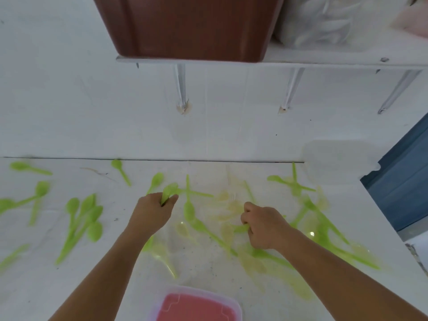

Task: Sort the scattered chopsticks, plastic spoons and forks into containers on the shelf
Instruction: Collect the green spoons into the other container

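Clamped a translucent green plastic spoon [170, 190] in the left hand [151, 210], fingers curled tight round its handle, bowl poking out beyond thumb and forefinger. Pinched a second green plastic utensil [240, 228] in the curled fingers of the right hand [264, 225], one end showing just left of the knuckles; too blurred to call spoon or fork. Had more green spoons [81, 218] lying outward of both fists, pale yellow clear cutlery [228, 205] between them. Faced a brown plastic bin [190, 26] on a white shelf [324, 61], well beyond the fingertips.
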Available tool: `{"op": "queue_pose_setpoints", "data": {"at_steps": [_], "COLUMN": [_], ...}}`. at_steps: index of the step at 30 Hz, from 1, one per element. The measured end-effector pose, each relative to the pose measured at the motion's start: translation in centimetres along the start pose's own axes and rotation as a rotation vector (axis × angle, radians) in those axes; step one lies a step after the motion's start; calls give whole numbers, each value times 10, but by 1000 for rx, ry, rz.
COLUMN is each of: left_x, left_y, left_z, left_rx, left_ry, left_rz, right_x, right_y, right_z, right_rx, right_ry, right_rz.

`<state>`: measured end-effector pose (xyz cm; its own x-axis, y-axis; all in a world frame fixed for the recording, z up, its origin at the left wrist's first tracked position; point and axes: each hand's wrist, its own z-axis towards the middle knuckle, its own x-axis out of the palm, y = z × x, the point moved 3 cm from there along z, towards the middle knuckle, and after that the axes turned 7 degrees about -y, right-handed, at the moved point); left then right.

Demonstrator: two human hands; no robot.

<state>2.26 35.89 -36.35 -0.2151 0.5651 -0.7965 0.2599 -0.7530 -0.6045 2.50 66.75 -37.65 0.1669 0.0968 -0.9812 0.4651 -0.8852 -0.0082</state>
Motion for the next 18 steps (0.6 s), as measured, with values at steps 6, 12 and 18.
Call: {"op": "queue_pose_setpoints", "data": {"at_steps": [6,12,18], "left_x": [33,48,22], "left_y": [-5,-3,-9], "left_z": [33,53,59], "left_rx": [429,580,538], "left_ry": [211,227,125], "left_rz": [445,398,221], "right_x": [-3,11,-3], "right_y": [2,-2,-4], "right_z": [2,4,-9], "right_rx": [5,138,347], "right_ry": [2,28,-33], "right_rz": [118,31,307]}}
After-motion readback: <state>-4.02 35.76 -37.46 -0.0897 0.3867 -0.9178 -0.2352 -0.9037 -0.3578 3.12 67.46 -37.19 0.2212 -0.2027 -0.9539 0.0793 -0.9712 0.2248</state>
